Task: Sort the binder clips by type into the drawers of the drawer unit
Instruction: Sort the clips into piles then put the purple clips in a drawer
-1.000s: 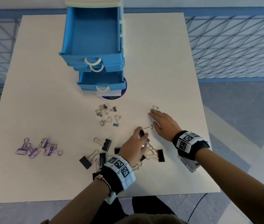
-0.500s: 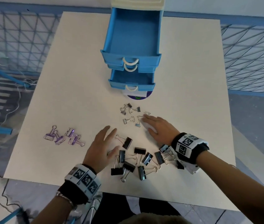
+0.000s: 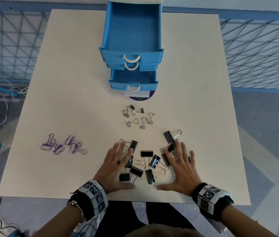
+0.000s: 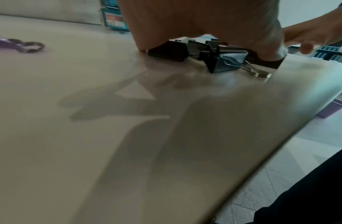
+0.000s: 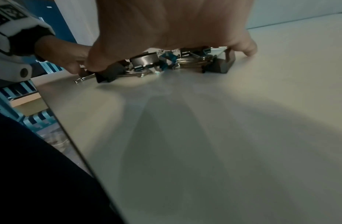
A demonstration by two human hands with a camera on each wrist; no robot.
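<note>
Several large black binder clips (image 3: 147, 153) lie heaped near the table's front edge. My left hand (image 3: 116, 165) lies flat on the heap's left side and my right hand (image 3: 180, 165) flat on its right side, fingers spread, thumbs toward each other. Both wrist views show the black clips (image 4: 221, 59) (image 5: 147, 60) under the palms. Several small silver clips (image 3: 138, 116) sit in a group farther back. Several purple clips (image 3: 61, 145) lie at the left. The blue drawer unit (image 3: 132, 53) stands at the back with its top drawer and its bottom drawer pulled out.
The white table (image 3: 67, 82) ends just behind my wrists. A purple disc with a white card (image 3: 139, 96) lies under the unit's front. Blue mesh fencing (image 3: 258, 53) surrounds the table, and cables (image 3: 3, 100) lie on the floor at the left.
My right hand drew back from the small silver clips to the black heap. My left hand slid right onto the heap. Both now lie flat on either side of it.
</note>
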